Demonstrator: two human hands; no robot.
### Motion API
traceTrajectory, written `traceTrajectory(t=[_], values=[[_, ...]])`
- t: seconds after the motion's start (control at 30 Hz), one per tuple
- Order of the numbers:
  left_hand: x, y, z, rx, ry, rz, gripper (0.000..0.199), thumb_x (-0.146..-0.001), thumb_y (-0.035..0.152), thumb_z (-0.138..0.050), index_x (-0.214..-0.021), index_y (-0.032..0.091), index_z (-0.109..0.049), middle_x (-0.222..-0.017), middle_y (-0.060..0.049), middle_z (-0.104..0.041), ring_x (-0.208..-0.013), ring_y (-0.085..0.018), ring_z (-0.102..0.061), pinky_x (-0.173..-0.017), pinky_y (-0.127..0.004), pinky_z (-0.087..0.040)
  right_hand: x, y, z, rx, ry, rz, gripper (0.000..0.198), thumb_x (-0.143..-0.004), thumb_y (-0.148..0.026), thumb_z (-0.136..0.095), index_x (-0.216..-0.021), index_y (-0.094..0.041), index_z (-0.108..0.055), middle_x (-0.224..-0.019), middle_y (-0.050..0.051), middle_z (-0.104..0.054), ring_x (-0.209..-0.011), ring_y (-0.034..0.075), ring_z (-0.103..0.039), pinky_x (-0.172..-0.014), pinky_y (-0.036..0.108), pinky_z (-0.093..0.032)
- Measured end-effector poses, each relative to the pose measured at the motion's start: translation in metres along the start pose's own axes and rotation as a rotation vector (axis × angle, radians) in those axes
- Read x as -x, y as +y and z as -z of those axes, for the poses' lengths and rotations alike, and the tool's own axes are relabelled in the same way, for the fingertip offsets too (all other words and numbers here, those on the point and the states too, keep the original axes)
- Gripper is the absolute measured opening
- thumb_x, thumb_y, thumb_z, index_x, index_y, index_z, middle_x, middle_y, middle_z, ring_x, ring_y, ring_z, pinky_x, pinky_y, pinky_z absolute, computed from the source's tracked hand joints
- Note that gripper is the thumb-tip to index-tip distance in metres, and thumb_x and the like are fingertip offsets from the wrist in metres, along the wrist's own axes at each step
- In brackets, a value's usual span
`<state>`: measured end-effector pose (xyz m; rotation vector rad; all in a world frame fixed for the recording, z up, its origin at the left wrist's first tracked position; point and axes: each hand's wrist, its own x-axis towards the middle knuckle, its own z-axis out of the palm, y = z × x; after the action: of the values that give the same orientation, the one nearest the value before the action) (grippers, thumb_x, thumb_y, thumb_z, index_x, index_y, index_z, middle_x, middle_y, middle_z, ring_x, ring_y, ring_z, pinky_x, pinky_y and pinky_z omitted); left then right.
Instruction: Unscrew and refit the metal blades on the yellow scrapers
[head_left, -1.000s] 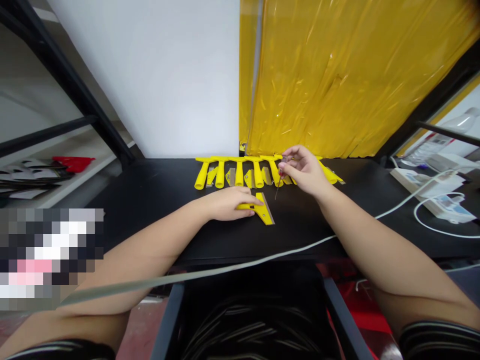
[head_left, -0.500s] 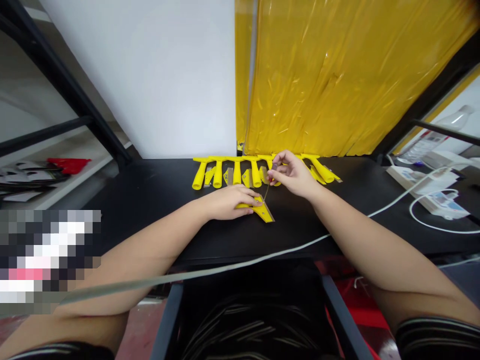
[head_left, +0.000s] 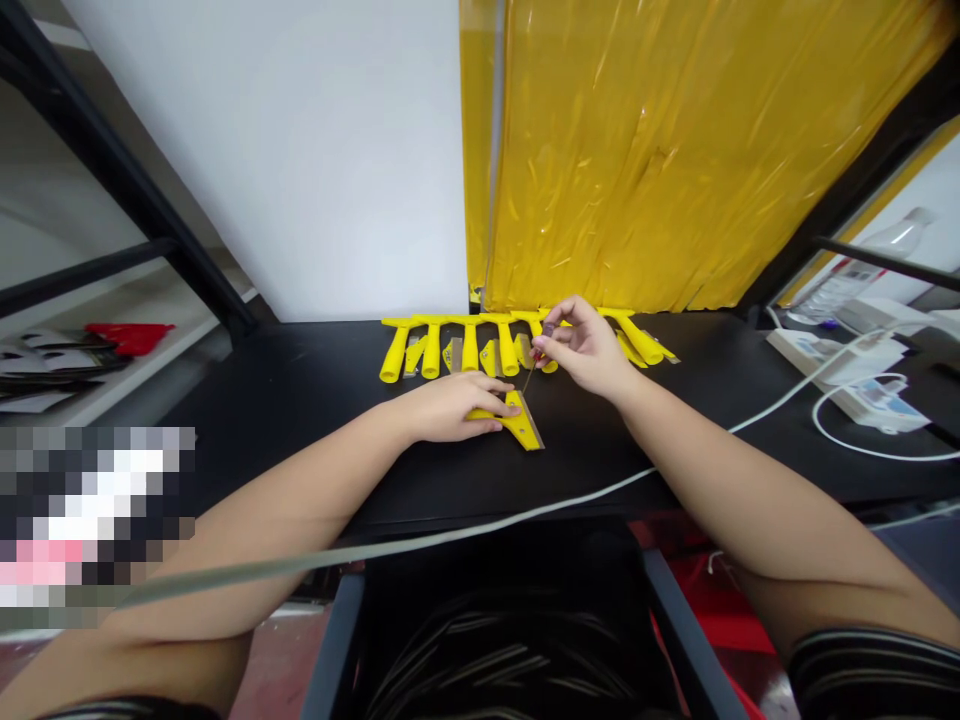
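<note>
My left hand (head_left: 461, 405) is closed around the handle of a yellow scraper (head_left: 527, 430), which lies on the black tabletop with its metal blade edge facing right. My right hand (head_left: 589, 348) pinches the dark reddish handle of a screwdriver (head_left: 531, 372). Its thin shaft slants down toward the upper end of the scraper's head; whether the tip touches a screw I cannot tell. Behind my hands, several more yellow scrapers (head_left: 431, 350) lie in a row along the back of the table, some partly hidden by my right hand.
A white cable (head_left: 607, 487) crosses in front of my forearms. White power strips (head_left: 862, 380) and a plastic bottle (head_left: 862, 265) stand on the right. A white panel (head_left: 300, 160) and yellow wrapped sheeting (head_left: 637, 160) rise behind the table (head_left: 300, 370). Black frame bars flank both sides.
The whole view has shifted slightly. The screwdriver's shaft sits a little higher relative to the scraper's head, and both hands keep their holds.
</note>
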<state>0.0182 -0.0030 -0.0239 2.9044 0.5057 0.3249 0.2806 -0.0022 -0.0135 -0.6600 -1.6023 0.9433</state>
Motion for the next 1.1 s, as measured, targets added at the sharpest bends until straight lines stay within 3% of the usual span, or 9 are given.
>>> traceTrajectory(t=[0.33,0.53,0.7,0.9,1.1], values=[[-0.001,-0.001,-0.001,-0.038,0.012,-0.045,0.031,-0.100,0.028,-0.069,-0.130,0.029,-0.078,-0.145,-0.013,-0.068,-0.123,-0.030,-0.068,-0.105,-0.045,-0.055,0.002,0.008,-0.010,-0.023,-0.046,0.005,0.047,-0.081,-0.042,-0.090,-0.099,-0.026,-0.050,-0.092,-0.003,-0.058,-0.069,0.013,-0.070,-0.063,0.029,-0.067],[-0.001,-0.002,-0.001,-0.041,0.008,-0.051,0.030,-0.100,0.028,-0.069,-0.129,0.028,-0.078,-0.145,-0.011,-0.067,-0.124,-0.029,-0.068,-0.106,-0.044,-0.055,0.005,0.008,-0.010,0.094,-0.032,0.020,0.043,-0.086,-0.045,-0.086,-0.099,-0.027,-0.049,-0.076,-0.005,-0.059,-0.065,0.016,-0.070,-0.064,0.034,-0.066],[-0.001,-0.001,0.000,-0.049,0.015,-0.063,0.030,-0.100,0.027,-0.069,-0.129,0.028,-0.078,-0.144,-0.010,-0.068,-0.121,-0.029,-0.068,-0.104,-0.043,-0.055,0.006,0.006,-0.010,0.101,-0.011,0.057,0.044,-0.082,-0.039,-0.090,-0.099,-0.027,-0.051,-0.077,-0.005,-0.060,-0.066,0.016,-0.070,-0.064,0.032,-0.064],[-0.002,0.001,0.001,-0.032,0.015,-0.087,0.031,-0.100,0.026,-0.070,-0.129,0.028,-0.078,-0.141,-0.010,-0.070,-0.119,-0.028,-0.070,-0.102,-0.041,-0.055,0.006,0.007,-0.012,0.158,-0.009,0.019,0.049,-0.079,-0.045,-0.091,-0.098,-0.027,-0.049,-0.077,-0.004,-0.059,-0.065,0.018,-0.069,-0.060,0.033,-0.063],[-0.002,0.000,0.001,0.000,0.027,-0.091,0.030,-0.099,0.024,-0.071,-0.128,0.029,-0.078,-0.143,-0.010,-0.069,-0.119,-0.028,-0.070,-0.103,-0.042,-0.055,0.006,0.007,-0.010,0.224,0.056,0.089,0.048,-0.077,-0.049,-0.092,-0.095,-0.027,-0.053,-0.083,-0.001,-0.059,-0.069,0.016,-0.062,-0.061,0.033,-0.062]])
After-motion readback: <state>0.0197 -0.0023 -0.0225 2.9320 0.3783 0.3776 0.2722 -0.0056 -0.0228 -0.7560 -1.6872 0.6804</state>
